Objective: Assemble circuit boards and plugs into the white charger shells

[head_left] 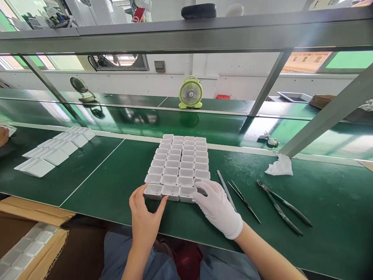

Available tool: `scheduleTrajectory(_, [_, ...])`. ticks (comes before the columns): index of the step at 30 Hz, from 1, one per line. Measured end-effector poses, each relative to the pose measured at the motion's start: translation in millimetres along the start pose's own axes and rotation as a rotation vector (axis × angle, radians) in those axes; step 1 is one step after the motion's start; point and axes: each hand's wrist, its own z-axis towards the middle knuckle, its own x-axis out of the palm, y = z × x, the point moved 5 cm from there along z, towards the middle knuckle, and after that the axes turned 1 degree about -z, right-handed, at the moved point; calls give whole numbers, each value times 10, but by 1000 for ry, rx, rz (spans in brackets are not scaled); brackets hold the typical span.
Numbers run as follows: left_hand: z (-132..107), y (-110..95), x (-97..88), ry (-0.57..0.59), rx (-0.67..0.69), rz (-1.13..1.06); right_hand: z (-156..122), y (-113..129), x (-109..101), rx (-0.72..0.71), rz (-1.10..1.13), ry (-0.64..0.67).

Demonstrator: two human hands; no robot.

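Note:
Small white open-topped plastic boxes stand side by side in a block of several rows on the green bench. My bare left hand grips the front-left box, fingers at its left side and thumb against the front. A white glove covers my right hand, whose curled fingertips touch the right side of a front-row box. Whether another box lies beneath that glove is hidden. Beside the right hand are a thin metal tool, tweezers and long-handled pliers.
More white boxes lie in rows at left, near another person's hand. Below the bench edge, a cardboard carton holds similar boxes. A crumpled tissue lies at right. A green fan stands behind; a metal post slants at right.

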Motion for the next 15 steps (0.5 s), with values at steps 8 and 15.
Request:
scheduleTrajectory(8, [15, 6, 1, 4, 21, 36, 22, -21, -9, 3, -4, 3])
scheduleTrajectory(15, [77, 45, 16, -21, 112, 97, -1, -20, -28, 19, 45, 16])
